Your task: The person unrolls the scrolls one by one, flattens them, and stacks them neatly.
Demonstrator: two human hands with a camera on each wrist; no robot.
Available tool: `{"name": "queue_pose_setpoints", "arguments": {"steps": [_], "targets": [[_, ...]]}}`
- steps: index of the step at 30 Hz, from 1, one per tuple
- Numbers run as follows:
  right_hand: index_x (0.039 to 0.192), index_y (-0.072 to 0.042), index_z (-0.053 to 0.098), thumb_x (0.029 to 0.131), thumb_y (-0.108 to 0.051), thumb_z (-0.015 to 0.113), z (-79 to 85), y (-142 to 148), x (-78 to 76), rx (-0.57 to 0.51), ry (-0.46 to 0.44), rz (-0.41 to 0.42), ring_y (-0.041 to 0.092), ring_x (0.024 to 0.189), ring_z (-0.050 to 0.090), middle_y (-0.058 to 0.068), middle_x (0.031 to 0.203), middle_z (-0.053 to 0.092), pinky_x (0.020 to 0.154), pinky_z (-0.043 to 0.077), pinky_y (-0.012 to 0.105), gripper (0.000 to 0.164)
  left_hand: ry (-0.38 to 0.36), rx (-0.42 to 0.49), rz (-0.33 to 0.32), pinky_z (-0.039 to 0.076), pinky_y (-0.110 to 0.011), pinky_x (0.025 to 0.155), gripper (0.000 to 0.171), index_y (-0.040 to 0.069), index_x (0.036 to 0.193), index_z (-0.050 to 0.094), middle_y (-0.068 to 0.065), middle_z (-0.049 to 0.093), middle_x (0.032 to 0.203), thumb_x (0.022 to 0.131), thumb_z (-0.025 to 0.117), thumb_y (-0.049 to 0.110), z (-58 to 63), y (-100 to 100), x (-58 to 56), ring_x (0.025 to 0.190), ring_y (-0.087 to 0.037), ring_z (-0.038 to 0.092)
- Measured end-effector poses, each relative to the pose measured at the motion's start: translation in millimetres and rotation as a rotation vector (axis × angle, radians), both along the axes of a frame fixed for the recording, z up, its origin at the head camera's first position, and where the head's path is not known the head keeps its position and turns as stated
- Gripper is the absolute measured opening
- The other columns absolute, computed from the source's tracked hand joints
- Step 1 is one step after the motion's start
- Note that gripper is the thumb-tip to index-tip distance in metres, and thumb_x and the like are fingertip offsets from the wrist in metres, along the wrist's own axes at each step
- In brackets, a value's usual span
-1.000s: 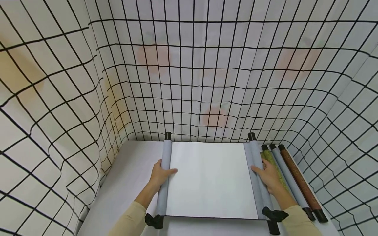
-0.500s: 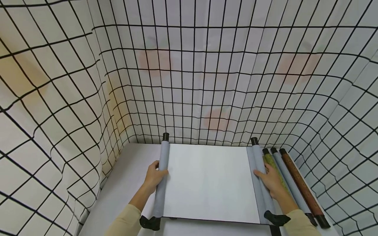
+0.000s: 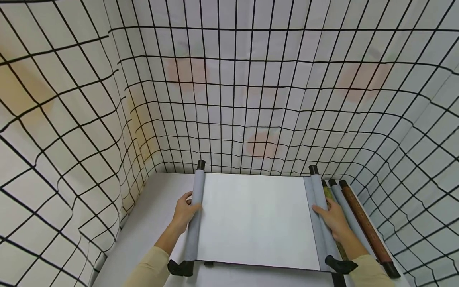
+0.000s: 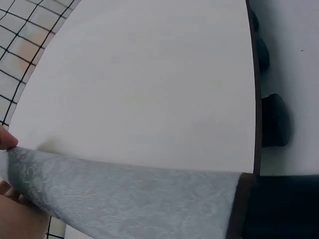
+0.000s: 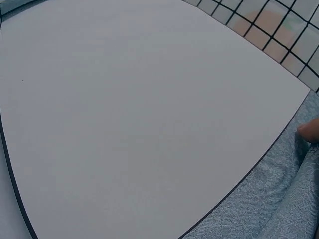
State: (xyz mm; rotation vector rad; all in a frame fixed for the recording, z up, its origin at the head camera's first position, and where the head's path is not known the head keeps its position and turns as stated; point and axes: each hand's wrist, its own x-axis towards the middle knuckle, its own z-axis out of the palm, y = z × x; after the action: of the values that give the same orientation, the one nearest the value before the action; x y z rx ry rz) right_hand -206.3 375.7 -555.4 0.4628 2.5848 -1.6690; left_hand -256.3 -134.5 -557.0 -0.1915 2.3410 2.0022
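Note:
A partly unrolled hanging scroll (image 3: 254, 223) with a blank white sheet lies spread between two grey-blue patterned rolls with black end knobs. My left hand (image 3: 184, 212) grips the left roll (image 3: 195, 215), thumb on top and fingers round its outer side. Along the other side, my right hand (image 3: 333, 217) holds the right roll (image 3: 322, 213), with the thumb over its inner side by a strip of grey-blue border (image 3: 312, 215). In the left wrist view the left roll's brocade (image 4: 124, 191) fills the bottom. Only a thumb tip (image 5: 309, 131) of my right hand shows in the right wrist view.
Rolled scrolls lie at the right: a green one (image 3: 328, 192) partly behind my right hand, a grey-blue one (image 3: 346, 203) and a brown one (image 3: 365, 223). Dark knobs (image 4: 275, 120) stick out from under the sheet's near edge. Black-gridded white walls (image 3: 233, 99) enclose the table (image 3: 143, 223).
My hands have moved apart with the two rolls, the left one leftward and the right one rightward. The white sheet between them is wider, and the right roll now overlaps more of the green scroll.

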Motion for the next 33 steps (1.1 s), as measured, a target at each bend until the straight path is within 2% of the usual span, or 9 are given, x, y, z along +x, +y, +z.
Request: {"name": "queue_pose_setpoints", "arguments": {"steps": [4, 7, 11, 13, 15, 21, 25, 29, 33], "targets": [[0.162, 0.005, 0.006, 0.103, -0.041, 0.065, 4.0, 1, -2.1, 0.007, -0.004, 0.004, 0.048, 0.132, 0.041, 0.041, 0.157, 0.024, 0.097, 0.043, 0.053, 0.096, -0.006, -0.038, -0.019, 0.050, -0.048, 0.084, 0.072, 0.010, 0.160, 0.029, -0.024, 0.059, 0.132, 0.096, 0.062, 0.009, 2.0, 2, -2.3, 0.111, -0.036, 0.061], [0.162, 0.006, 0.006, 0.103, -0.040, 0.065, 5.5, 2, -3.2, 0.012, -0.010, 0.003, 0.048, 0.131, 0.043, 0.041, 0.157, 0.025, 0.094, 0.045, 0.052, 0.095, 0.014, -0.064, -0.034, 0.048, -0.053, 0.091, 0.072, 0.009, 0.160, 0.029, -0.023, 0.055, 0.138, 0.100, 0.067, 0.019, 2.6, 5, -3.8, 0.118, -0.038, 0.057], [0.162, 0.007, 0.008, 0.103, -0.039, 0.066, 7.4, 1, -4.0, 0.018, -0.002, 0.014, 0.047, 0.129, 0.047, 0.040, 0.156, 0.028, 0.090, 0.048, 0.047, 0.095, 0.041, -0.117, -0.066, 0.041, -0.061, 0.100, 0.094, 0.006, 0.156, 0.032, -0.020, 0.050, 0.141, 0.085, 0.088, 0.034, 2.5, 6, -4.7, 0.127, -0.041, 0.050], [0.162, 0.007, 0.008, 0.103, -0.039, 0.066, 8.3, 1, -4.2, 0.014, 0.004, 0.024, 0.046, 0.128, 0.048, 0.039, 0.155, 0.030, 0.088, 0.049, 0.043, 0.095, 0.038, -0.138, -0.079, 0.040, -0.063, 0.102, 0.104, 0.006, 0.155, 0.032, -0.019, 0.050, 0.142, 0.077, 0.095, 0.033, 2.3, 5, -5.1, 0.130, -0.041, 0.048], [0.162, 0.007, 0.008, 0.103, -0.038, 0.066, 8.4, 1, -4.6, 0.008, 0.010, 0.035, 0.045, 0.127, 0.049, 0.039, 0.155, 0.031, 0.085, 0.049, 0.039, 0.094, 0.037, -0.148, -0.087, 0.039, -0.064, 0.103, 0.105, 0.005, 0.155, 0.032, -0.020, 0.049, 0.143, 0.074, 0.097, 0.026, 3.0, 3, -5.6, 0.131, -0.043, 0.047], [0.162, 0.006, 0.009, 0.103, -0.037, 0.066, 8.4, 5, -4.5, 0.020, 0.031, 0.040, 0.044, 0.122, 0.052, 0.038, 0.154, 0.033, 0.081, 0.049, 0.035, 0.092, 0.002, -0.142, -0.070, 0.040, -0.065, 0.103, 0.094, 0.000, 0.157, 0.029, -0.029, 0.045, 0.148, 0.083, 0.088, 0.008, 5.3, -3, -7.6, 0.133, -0.048, 0.046], [0.161, 0.008, 0.012, 0.103, -0.038, 0.065, 6.8, 9, -4.4, 0.048, 0.034, 0.035, 0.043, 0.117, 0.055, 0.039, 0.151, 0.037, 0.078, 0.050, 0.036, 0.091, -0.025, -0.126, -0.046, 0.048, -0.058, 0.093, 0.077, 0.000, 0.150, 0.030, -0.031, 0.049, 0.141, 0.088, 0.076, -0.001, 5.6, -5, -7.4, 0.122, -0.046, 0.054], [0.160, 0.009, 0.013, 0.103, -0.038, 0.065, 5.6, 13, -4.1, 0.051, 0.034, 0.032, 0.044, 0.117, 0.055, 0.040, 0.149, 0.039, 0.076, 0.050, 0.036, 0.091, -0.010, -0.123, -0.028, 0.050, -0.047, 0.081, 0.059, -0.001, 0.139, 0.038, -0.027, 0.054, 0.131, 0.089, 0.069, -0.001, 5.4, -8, -9.4, 0.107, -0.039, 0.058], [0.161, 0.009, 0.010, 0.103, -0.039, 0.066, 6.6, 16, -4.6, 0.040, 0.026, 0.033, 0.045, 0.123, 0.051, 0.039, 0.153, 0.034, 0.080, 0.049, 0.036, 0.093, -0.007, -0.094, -0.012, 0.053, -0.042, 0.074, 0.050, -0.001, 0.138, 0.049, -0.022, 0.054, 0.123, 0.092, 0.066, 0.004, 3.8, -13, -14.5, 0.097, -0.033, 0.059]]}}
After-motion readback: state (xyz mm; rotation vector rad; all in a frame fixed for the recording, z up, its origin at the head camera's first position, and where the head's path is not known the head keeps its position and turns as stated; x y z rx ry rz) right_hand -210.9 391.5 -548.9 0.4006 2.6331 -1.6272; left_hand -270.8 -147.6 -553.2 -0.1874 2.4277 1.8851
